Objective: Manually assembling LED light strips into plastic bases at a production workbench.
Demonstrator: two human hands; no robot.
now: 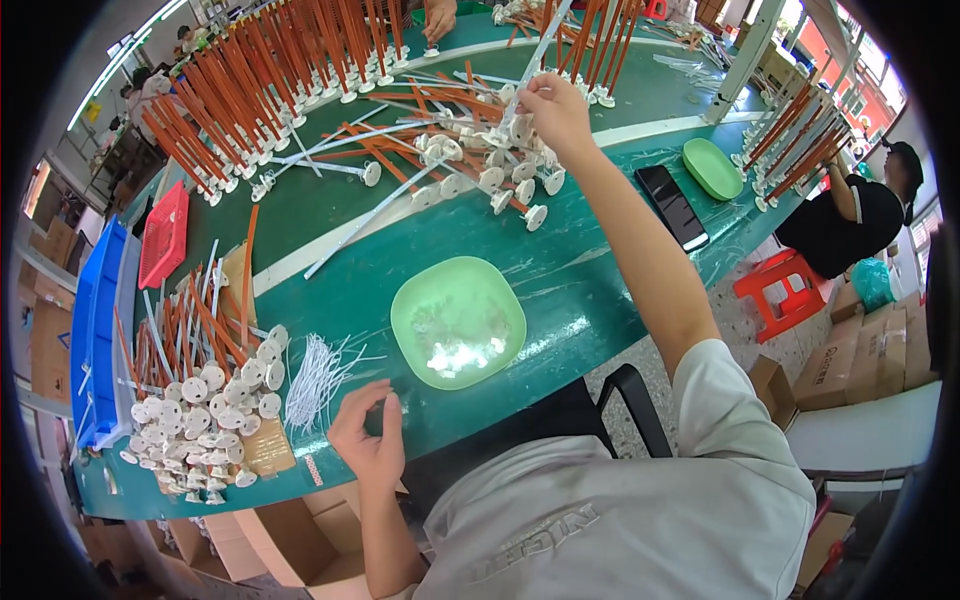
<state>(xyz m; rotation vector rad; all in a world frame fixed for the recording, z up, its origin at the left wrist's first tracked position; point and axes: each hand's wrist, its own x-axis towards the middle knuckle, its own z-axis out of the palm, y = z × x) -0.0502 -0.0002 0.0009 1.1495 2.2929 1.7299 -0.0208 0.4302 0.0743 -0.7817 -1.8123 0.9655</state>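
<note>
My right hand [555, 108] is raised over the far side of the green table, fingers closed on a pale strip [538, 62] that stands nearly upright. A white round base is at its lower end, close to a heap of white-based strips [470, 160], some orange-brown and some pale. Down by the near table edge, my left hand [368, 435] has loosely curved fingers with a gap behind the thumb, and nothing visible in it. Beside it lies a bundle of thin white ties [322, 385]. A light green dish [458, 320] sits between my arms, its shiny contents hard to make out.
Rows of upright orange-brown strips [270, 80] line the back. More strips with white bases [210, 410] pile up at left, near a blue bin [98, 330] and red basket [163, 235]. A phone [672, 208] and second green dish [712, 168] lie right. Other people work nearby.
</note>
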